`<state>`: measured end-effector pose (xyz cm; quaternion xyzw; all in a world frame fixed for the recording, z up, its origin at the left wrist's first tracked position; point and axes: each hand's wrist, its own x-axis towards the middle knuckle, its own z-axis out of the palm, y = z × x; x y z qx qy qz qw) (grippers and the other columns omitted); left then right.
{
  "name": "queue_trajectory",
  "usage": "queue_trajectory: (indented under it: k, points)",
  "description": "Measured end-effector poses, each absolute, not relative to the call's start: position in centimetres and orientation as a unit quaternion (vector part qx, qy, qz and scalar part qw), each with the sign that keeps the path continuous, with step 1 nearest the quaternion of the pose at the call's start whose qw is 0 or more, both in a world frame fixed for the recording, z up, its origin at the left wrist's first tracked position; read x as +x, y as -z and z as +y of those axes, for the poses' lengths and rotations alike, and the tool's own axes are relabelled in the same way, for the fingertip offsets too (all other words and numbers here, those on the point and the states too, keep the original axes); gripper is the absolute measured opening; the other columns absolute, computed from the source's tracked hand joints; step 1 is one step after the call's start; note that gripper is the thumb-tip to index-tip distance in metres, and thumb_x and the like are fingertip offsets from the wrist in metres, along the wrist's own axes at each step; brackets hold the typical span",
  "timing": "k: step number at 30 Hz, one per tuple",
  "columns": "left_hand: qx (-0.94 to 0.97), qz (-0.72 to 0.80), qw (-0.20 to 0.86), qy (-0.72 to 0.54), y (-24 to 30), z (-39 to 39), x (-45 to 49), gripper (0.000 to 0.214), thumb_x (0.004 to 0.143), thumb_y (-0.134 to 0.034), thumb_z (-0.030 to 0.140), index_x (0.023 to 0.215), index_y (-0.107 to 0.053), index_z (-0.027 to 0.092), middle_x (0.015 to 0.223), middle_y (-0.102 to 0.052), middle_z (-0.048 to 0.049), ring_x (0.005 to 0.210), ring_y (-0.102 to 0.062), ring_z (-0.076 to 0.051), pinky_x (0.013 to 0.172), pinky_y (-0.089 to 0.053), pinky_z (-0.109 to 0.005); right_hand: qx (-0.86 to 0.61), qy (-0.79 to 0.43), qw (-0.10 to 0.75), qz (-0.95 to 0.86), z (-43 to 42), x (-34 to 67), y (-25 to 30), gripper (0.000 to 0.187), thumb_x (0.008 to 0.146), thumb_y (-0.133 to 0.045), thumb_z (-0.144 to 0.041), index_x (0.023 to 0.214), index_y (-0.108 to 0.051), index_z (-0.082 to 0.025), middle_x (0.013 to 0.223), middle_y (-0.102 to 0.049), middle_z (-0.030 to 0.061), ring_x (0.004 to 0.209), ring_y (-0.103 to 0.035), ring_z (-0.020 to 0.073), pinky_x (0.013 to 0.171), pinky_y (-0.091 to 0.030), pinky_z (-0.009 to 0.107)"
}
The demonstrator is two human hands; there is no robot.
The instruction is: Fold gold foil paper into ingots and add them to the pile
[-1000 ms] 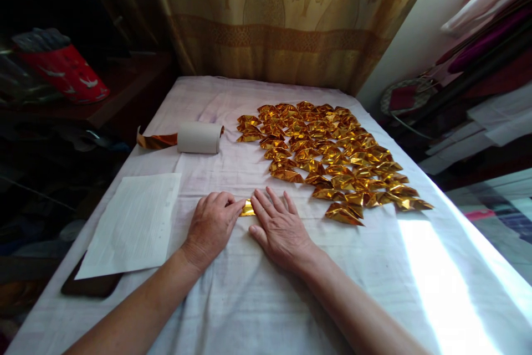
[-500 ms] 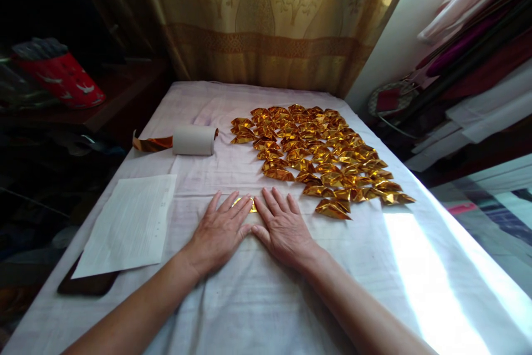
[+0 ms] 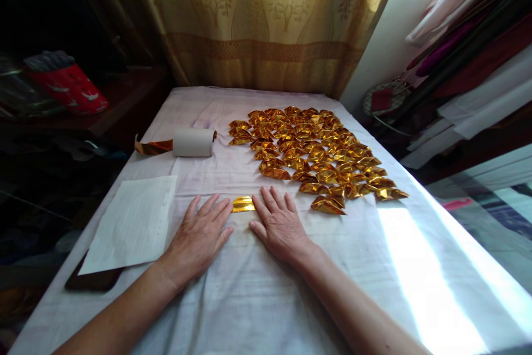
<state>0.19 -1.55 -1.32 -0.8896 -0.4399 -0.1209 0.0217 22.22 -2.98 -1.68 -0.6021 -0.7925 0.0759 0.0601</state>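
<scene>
A small flat strip of folded gold foil paper (image 3: 243,204) lies on the white cloth between my hands. My left hand (image 3: 199,230) rests flat, fingers spread, its index fingertip at the strip's left end. On the other side my right hand (image 3: 277,223) also lies palm down and open, its index finger at the strip's right end. Beyond and to the right, several folded gold foil ingots (image 3: 311,144) sit in close rows, the nearest one (image 3: 328,205) just off my right fingertips.
A pale roll (image 3: 193,142) with a gold foil tail lies at the back left. Closer, a white printed sheet (image 3: 128,225) partly covers a dark phone-like object (image 3: 93,280). A red container (image 3: 70,89) stands left of the table (image 3: 257,310); a curtain (image 3: 257,22) hangs behind it.
My left hand has slid left, away from the right, and more of the gold strip shows. The right hand stays almost in place. The view has shifted slightly.
</scene>
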Motion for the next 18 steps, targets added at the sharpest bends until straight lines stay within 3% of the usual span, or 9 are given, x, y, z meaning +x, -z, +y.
queue_trajectory:
  k: [3,5,11,15,18]
  points:
    - [-0.864,-0.485,0.002,0.136,0.0,-0.7,2.0,0.020,0.093,-0.054,0.032,0.106,-0.065,0.022,0.110,-0.069,-0.0088,0.108,-0.058,-0.027,0.097,-0.039,-0.045,-0.604,-0.069,0.093,-0.789,-3.2,22.2,1.9,0.050,0.099,-0.048,-0.042,0.145,-0.047,-0.023,0.156,-0.036,0.0118,0.147,-0.026,0.0326,0.116,-0.021,0.057]
    - [-0.843,-0.526,-0.022,0.105,-0.7,0.1,3.1,0.015,0.091,-0.060,0.035,0.094,-0.065,0.021,0.096,-0.070,-0.0063,0.095,-0.060,-0.025,0.086,-0.042,-0.041,-0.601,-0.071,0.119,-0.787,-3.2,22.3,2.0,0.044,0.099,-0.048,-0.037,0.141,-0.052,-0.024,0.154,-0.041,0.0118,0.145,-0.030,0.0331,0.114,-0.024,0.056]
    - [-0.824,-0.558,-0.067,0.076,-1.5,1.1,4.4,0.016,0.086,-0.068,0.035,0.095,-0.063,0.023,0.095,-0.069,-0.0026,0.092,-0.061,-0.024,0.080,-0.040,-0.036,-0.588,-0.078,0.233,-0.771,-3.0,22.9,2.9,0.024,0.091,-0.059,-0.026,0.113,-0.068,-0.023,0.141,-0.056,0.0108,0.136,-0.042,0.0324,0.110,-0.032,0.052]
    - [-0.823,-0.553,-0.062,0.113,-1.5,0.5,4.7,0.008,0.086,-0.067,0.025,0.090,-0.061,0.022,0.092,-0.066,-0.0014,0.088,-0.062,-0.021,0.075,-0.043,-0.033,-0.559,-0.060,0.309,-0.767,-3.0,23.1,3.1,0.003,0.086,-0.063,-0.021,0.088,-0.066,-0.021,0.131,-0.063,0.0088,0.130,-0.047,0.0299,0.106,-0.033,0.047]
    - [-0.835,-0.525,-0.054,0.156,-1.3,-0.2,5.0,0.009,0.088,-0.061,0.018,0.096,-0.060,0.022,0.094,-0.064,-0.0011,0.081,-0.062,-0.018,0.069,-0.045,-0.029,-0.542,-0.026,0.332,-0.772,-3.1,22.9,2.7,0.005,0.087,-0.060,-0.018,0.085,-0.063,-0.021,0.109,-0.070,0.0067,0.109,-0.057,0.0238,0.094,-0.038,0.038]
